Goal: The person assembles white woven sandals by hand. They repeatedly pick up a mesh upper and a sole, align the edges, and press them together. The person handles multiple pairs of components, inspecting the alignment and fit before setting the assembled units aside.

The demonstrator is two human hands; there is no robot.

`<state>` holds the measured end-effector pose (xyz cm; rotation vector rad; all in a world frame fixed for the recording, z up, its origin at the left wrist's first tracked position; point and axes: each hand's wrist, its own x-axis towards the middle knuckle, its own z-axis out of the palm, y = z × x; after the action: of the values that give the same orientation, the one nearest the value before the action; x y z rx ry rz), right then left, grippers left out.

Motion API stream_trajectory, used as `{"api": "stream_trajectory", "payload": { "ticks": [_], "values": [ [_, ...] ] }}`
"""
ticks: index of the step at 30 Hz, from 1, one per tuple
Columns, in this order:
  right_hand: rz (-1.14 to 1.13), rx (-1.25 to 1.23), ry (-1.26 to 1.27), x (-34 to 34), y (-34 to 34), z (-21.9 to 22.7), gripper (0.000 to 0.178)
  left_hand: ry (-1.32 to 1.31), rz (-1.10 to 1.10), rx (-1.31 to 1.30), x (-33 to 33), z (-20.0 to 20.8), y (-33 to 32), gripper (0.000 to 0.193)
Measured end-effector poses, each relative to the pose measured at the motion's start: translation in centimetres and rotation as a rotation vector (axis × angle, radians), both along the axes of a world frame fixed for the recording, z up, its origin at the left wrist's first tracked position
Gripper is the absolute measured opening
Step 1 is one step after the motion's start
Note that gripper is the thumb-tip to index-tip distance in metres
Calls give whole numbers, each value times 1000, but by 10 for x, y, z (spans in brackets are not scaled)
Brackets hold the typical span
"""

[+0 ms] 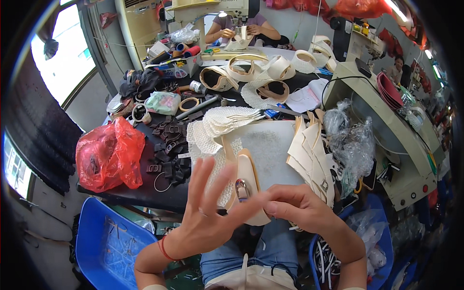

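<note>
the left hand (208, 220) is held raised over the near edge of the bench (150, 193), its fingers spread and released, with nothing gripped. a red cord (163, 249) is worn around its wrist. the right hand (299, 208) is held just beside it, with the fingers bent inward and the thumb brought near the index finger; whether anything thin is pinched there cannot be told. the left thumb is seen overlapping the right fingertips, and contact between them cannot be judged.

below and between the hands, a long cream piece (247, 169) edged in tan is placed at the near side of the bench, its lower end extended over the lap. a shiny metal buckle (241, 183) is seen on it, partly covered by the left thumb.

behind it a pale board (268, 142) is laid flat. to its right, flat cream cutouts (307, 150) are fanned in an overlapping row; to its left, woven white pieces (227, 121) are stacked. farther left, dark straps (171, 133) are heaped beside a red plastic bag (108, 154). a hammer (197, 107) is laid behind the straps. across the bench, a sewing machine (239, 38) is attended by another person (258, 26).
</note>
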<state>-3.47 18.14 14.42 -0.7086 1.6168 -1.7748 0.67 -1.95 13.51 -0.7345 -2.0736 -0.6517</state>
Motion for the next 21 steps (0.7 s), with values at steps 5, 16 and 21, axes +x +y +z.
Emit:
{"api": "stream_trajectory", "payload": {
  "ticks": [5,16,21],
  "values": [
    [-111,41,164,6,-16,-5,20,32,37,-418,10,20,-18,24],
    [-146,218,320,-18,-38,-25,19,195,-290,-581,15,6,-16,7],
    [-246,-103,172,-11,-38,-19,18,137,-250,-529,6,12,-14,13]
  ]
}}
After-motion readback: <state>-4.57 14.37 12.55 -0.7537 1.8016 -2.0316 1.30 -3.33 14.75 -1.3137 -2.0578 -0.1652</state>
